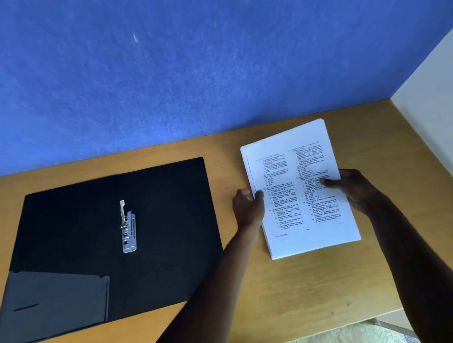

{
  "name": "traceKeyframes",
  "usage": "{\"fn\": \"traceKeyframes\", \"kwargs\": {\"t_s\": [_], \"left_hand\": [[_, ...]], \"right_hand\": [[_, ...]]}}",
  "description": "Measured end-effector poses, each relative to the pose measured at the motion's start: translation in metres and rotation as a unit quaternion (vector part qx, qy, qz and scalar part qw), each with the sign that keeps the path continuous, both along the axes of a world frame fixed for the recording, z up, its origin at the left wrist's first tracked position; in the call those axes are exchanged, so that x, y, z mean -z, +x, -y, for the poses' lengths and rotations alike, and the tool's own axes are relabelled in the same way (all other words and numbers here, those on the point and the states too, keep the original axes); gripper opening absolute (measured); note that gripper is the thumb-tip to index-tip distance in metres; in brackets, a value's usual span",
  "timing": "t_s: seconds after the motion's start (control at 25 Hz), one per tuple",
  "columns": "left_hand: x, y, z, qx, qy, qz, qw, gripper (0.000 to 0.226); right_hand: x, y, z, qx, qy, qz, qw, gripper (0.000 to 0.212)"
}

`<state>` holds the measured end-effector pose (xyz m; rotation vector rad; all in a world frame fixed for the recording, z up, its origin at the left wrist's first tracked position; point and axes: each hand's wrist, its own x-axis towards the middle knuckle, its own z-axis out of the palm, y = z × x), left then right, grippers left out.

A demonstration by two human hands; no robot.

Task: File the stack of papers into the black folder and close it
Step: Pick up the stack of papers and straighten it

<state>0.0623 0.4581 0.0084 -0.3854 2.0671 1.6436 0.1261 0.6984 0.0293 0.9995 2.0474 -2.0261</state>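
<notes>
A black folder (165, 228) lies open flat on the left half of the wooden table (307, 293). Its metal clip mechanism (128, 227) stands at the centre fold, with the lever raised. A grey inner pocket (56, 306) covers the lower left flap. To the right lies a stack of printed white papers (298, 193), its near edge on the table. My left hand (247, 207) grips the stack's left edge, thumb on top. My right hand (353, 187) grips the right edge, thumb on the page.
A blue wall (187, 67) rises straight behind the table's far edge. A white wall (439, 110) bounds the right side. The table's near right corner ends above a pale floor (349, 336).
</notes>
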Motion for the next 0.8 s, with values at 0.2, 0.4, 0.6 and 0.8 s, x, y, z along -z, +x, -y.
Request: {"fn": "traceKeyframes", "kwargs": {"t_s": [0.2,0.4,0.6,0.8], "left_hand": [[-0.020,-0.040,0.006,0.055,0.112,-0.052,0.991,0.038],[-0.050,-0.059,0.000,0.133,0.199,-0.142,0.961,0.028],[-0.055,-0.061,-0.003,0.130,0.205,-0.192,0.951,0.025],[-0.051,-0.054,-0.003,0.114,0.225,-0.216,0.943,0.016]], "right_hand": [[-0.018,0.006,0.004,-0.016,-0.040,-0.114,0.993,0.037],[-0.035,-0.001,0.012,0.011,-0.047,-0.192,0.980,0.035],[-0.036,-0.004,0.020,0.054,-0.068,-0.238,0.967,0.032],[-0.026,-0.004,0.031,0.085,-0.083,-0.259,0.959,0.026]]}}
